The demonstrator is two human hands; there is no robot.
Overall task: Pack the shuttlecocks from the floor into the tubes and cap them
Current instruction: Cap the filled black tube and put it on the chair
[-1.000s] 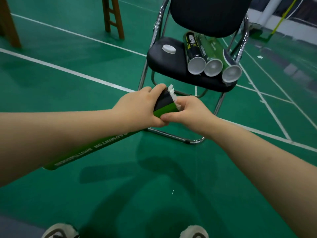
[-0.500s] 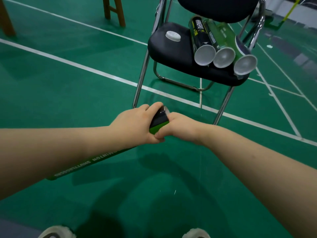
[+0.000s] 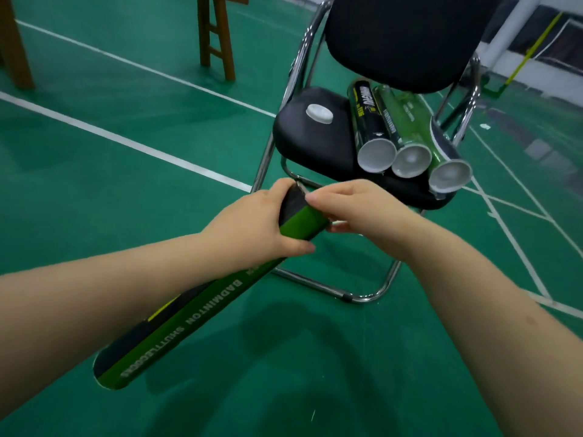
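My left hand grips a long green and black shuttlecock tube near its upper end, holding it slanted in front of me. My right hand sits at the tube's mouth with fingers curled over the opening and thumb under the rim. No shuttlecock shows; the opening is hidden by my fingers. On the black chair seat lie three more tubes side by side, open white ends toward me, and a white cap lies beside them.
The chair's chrome frame stands on the green court floor just beyond my hands. Wooden furniture legs are at the back left. White court lines cross the floor. A small white fleck lies on the floor near me.
The white feathers seen at the tube's mouth a second ago are gone from sight. Both hands and the tube have risen, and my right hand now covers the opening.
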